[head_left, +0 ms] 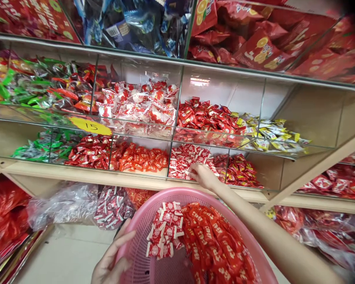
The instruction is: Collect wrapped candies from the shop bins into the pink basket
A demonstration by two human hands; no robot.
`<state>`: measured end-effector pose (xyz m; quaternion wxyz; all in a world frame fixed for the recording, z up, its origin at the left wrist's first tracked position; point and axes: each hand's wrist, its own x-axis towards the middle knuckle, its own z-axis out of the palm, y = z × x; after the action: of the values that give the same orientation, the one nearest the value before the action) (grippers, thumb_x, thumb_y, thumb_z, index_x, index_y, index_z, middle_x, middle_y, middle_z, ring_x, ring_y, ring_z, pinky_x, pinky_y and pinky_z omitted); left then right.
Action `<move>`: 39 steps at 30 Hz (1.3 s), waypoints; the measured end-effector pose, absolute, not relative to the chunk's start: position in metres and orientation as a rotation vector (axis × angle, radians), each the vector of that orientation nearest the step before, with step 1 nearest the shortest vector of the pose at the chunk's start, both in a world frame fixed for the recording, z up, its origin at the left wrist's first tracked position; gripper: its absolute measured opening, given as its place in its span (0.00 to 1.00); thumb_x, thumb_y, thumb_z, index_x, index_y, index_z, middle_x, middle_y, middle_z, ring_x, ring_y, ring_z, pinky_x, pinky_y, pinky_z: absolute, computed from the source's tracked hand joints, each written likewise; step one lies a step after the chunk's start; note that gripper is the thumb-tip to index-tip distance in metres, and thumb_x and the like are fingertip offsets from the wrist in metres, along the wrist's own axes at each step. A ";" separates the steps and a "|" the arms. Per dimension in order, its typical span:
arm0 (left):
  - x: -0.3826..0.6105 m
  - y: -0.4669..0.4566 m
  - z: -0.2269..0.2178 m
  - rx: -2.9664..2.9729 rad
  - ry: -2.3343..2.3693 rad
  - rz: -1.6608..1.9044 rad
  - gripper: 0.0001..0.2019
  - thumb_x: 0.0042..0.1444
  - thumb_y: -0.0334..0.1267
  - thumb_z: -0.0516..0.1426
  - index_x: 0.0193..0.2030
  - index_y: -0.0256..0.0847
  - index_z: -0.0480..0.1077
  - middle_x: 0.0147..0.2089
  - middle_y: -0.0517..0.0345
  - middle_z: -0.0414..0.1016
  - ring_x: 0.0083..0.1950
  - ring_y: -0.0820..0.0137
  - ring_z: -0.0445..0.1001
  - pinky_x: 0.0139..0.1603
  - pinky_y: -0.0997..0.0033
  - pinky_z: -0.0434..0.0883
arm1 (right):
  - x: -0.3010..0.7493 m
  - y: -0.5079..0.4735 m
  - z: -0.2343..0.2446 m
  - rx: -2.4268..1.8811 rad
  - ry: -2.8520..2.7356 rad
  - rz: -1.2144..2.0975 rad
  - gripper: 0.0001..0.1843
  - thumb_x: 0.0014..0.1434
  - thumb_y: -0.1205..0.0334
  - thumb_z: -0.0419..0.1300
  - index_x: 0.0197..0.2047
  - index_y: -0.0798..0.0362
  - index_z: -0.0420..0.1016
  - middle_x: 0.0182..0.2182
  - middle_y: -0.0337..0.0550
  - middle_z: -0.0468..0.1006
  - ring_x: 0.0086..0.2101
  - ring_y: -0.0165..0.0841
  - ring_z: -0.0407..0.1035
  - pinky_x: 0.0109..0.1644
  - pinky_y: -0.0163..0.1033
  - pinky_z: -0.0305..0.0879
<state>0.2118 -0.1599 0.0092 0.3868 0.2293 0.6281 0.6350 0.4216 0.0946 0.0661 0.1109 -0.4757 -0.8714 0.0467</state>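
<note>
A pink plastic basket [136, 236] fills the lower middle of the head view. My left hand [112, 252] grips its left rim, with the fingers outside and the thumb towards the inside. Within the basket lie red-and-white wrapped candies [165, 228] on the left and long orange-red wrapped candies [215, 244] on the right. My right hand [199, 173] reaches over the basket to the lower shelf, at the front of a compartment of red-and-white wrapped candies [185, 157]. Its fingers are curled down together; whatever they hold is hidden.
Glass dividers and a glass front edge [142, 134] split the shelves into candy compartments. Orange-red candies [143, 157] lie left of my right hand, dark red ones [241, 169] to its right. A yellow tag [90, 126] reads 15. Plastic bags [68, 207] stand below the wooden ledge [77, 173].
</note>
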 end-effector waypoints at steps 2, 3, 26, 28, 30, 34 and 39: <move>0.213 -0.160 0.010 0.575 1.590 1.618 0.14 0.39 0.34 0.58 0.35 0.48 0.79 0.58 0.60 0.70 0.66 0.56 0.55 0.64 0.60 0.54 | 0.425 0.092 0.069 -1.338 -2.531 0.166 0.06 0.57 0.68 0.54 0.31 0.54 0.71 0.32 0.42 0.71 0.33 0.30 0.66 0.38 0.32 0.57; 0.213 -0.160 0.010 0.571 1.588 1.619 0.15 0.39 0.33 0.58 0.35 0.48 0.79 0.59 0.61 0.70 0.66 0.56 0.55 0.64 0.60 0.53 | 0.427 0.088 0.073 -1.299 -2.514 0.169 0.06 0.57 0.68 0.54 0.31 0.54 0.71 0.33 0.42 0.71 0.34 0.30 0.66 0.38 0.32 0.58; 0.203 -0.161 0.003 0.673 1.559 1.492 0.16 0.42 0.32 0.57 0.38 0.49 0.78 0.63 0.62 0.64 0.67 0.61 0.53 0.66 0.63 0.47 | 0.408 0.022 0.021 -0.872 -2.622 0.925 0.09 0.58 0.70 0.51 0.35 0.55 0.73 0.31 0.38 0.75 0.31 0.29 0.66 0.36 0.33 0.62; 0.202 -0.161 0.003 0.666 1.552 1.486 0.16 0.41 0.32 0.57 0.38 0.49 0.78 0.63 0.62 0.64 0.67 0.60 0.52 0.66 0.63 0.49 | 0.405 0.025 0.023 -0.821 -2.678 0.887 0.10 0.58 0.71 0.51 0.36 0.55 0.74 0.33 0.39 0.76 0.33 0.29 0.67 0.38 0.34 0.63; 0.201 -0.161 0.002 0.659 1.549 1.486 0.15 0.41 0.34 0.58 0.37 0.48 0.78 0.63 0.61 0.65 0.68 0.59 0.52 0.65 0.63 0.51 | 0.401 0.027 0.024 -0.765 -2.750 0.865 0.11 0.58 0.72 0.51 0.35 0.55 0.75 0.33 0.40 0.77 0.33 0.30 0.68 0.39 0.34 0.64; 0.203 -0.160 0.004 0.662 1.563 1.497 0.15 0.39 0.34 0.58 0.36 0.48 0.79 0.61 0.61 0.67 0.67 0.58 0.52 0.65 0.64 0.51 | 0.393 0.029 0.022 -0.707 -2.866 0.882 0.12 0.57 0.73 0.51 0.37 0.53 0.76 0.36 0.40 0.78 0.36 0.31 0.69 0.43 0.35 0.64; 0.204 -0.161 0.002 0.637 1.570 1.540 0.15 0.40 0.34 0.59 0.37 0.49 0.79 0.61 0.62 0.67 0.67 0.59 0.53 0.64 0.64 0.52 | 0.385 0.024 0.023 -0.744 -2.945 0.744 0.12 0.56 0.74 0.52 0.36 0.52 0.75 0.38 0.43 0.77 0.38 0.34 0.69 0.43 0.37 0.64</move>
<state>0.2041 -0.1612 0.0020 0.4133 0.2532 0.6244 0.6126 0.3845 0.0239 0.0234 0.0073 -0.2380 -0.9417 0.2378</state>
